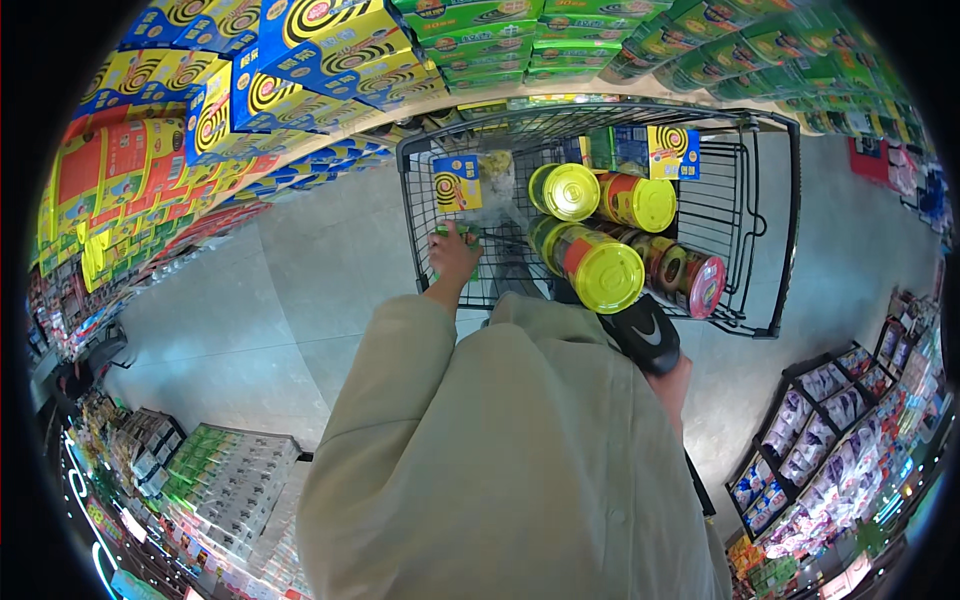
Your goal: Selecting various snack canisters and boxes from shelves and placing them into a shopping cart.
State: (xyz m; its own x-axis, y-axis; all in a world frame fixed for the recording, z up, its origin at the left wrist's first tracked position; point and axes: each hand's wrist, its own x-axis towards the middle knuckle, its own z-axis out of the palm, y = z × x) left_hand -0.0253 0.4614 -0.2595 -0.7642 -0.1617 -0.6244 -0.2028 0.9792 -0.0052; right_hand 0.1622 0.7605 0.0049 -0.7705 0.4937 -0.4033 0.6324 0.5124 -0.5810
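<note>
A black wire shopping cart (pixel 797 200) stands in front of me. Inside its left part, my left hand (pixel 455 256) closes its fingers over a green packet (pixel 470 233), mostly covered by the hand. Just beyond lies a blue and yellow box with a black spiral (pixel 457 184). Several round tins with yellow lids (pixel 609 279) lie in the cart's middle, beside a clear jar with a pink lid (pixel 707 286). My right hand (pixel 672 385) is at a black rounded object with a pale curved mark (pixel 643 335); its fingers are hidden.
Shelves beyond the cart hold stacked blue and yellow boxes (pixel 330 50) and green boxes (pixel 480 40). Another spiral-printed box (pixel 673 152) sits at the cart's far side. A black rack of bagged goods (pixel 800 420) stands at right, wrapped packs (pixel 230 490) at lower left.
</note>
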